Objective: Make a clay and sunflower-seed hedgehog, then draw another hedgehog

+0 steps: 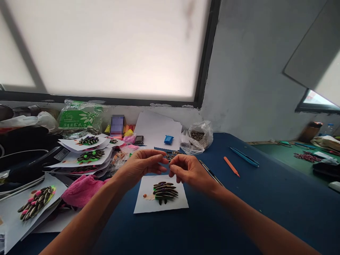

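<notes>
A white paper card [140,205] lies on the blue table, bearing a hedgehog figure [166,191] of striped sunflower seeds on green and beige clay, with an orange-brown nose. Above the card's far edge, my left hand [145,163] reaches in with its fingers stretched out and somewhat apart. My right hand [189,170] faces it, fingers curled and thumb tip pressed to the fingertips. Whatever those fingertips hold, if anything, is too small to make out. Loose sunflower seeds [174,154] lie just beyond both hands, partly hidden by them.
Stacked seed-decorated cards [61,162] and a pink cloth [82,191] crowd the left. Behind stand a blue clay packet [168,139] on white paper [156,124] and a plastic bag of seeds [198,136]. Tweezers [211,173], an orange pen [231,166] and a blue tool [244,157] lie right.
</notes>
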`<control>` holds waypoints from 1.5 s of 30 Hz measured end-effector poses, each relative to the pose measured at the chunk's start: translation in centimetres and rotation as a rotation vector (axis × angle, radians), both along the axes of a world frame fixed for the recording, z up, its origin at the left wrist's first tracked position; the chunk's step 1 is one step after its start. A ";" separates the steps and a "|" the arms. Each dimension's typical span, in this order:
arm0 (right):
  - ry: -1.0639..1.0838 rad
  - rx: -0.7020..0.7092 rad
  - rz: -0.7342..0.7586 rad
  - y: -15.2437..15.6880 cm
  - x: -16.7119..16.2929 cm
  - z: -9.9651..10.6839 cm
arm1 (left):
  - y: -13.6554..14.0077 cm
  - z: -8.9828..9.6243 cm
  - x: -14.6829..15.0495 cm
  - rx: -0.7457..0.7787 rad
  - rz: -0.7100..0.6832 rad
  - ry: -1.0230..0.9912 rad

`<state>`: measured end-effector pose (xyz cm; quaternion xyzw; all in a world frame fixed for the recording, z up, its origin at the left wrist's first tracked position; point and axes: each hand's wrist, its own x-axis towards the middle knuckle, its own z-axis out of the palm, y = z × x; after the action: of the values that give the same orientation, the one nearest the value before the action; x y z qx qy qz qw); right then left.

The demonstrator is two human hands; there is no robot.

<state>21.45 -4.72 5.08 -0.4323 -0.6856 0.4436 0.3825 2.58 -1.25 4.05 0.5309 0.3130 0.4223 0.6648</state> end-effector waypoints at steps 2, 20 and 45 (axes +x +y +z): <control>-0.011 -0.011 -0.003 0.0 0.1 0.0 | 0.0 0.0 0.0 -0.011 0.006 0.028; 0.097 0.063 -0.021 0.4 0.3 -0.5 | -0.4 0.1 0.7 -0.015 -0.020 0.101; 0.069 0.077 -0.064 0.3 0.4 -0.5 | -0.3 0.0 0.6 0.035 -0.034 0.072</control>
<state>21.80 -4.41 4.55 -0.4233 -0.6744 0.4192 0.4362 3.20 -1.52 4.00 0.5625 0.3203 0.3967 0.6509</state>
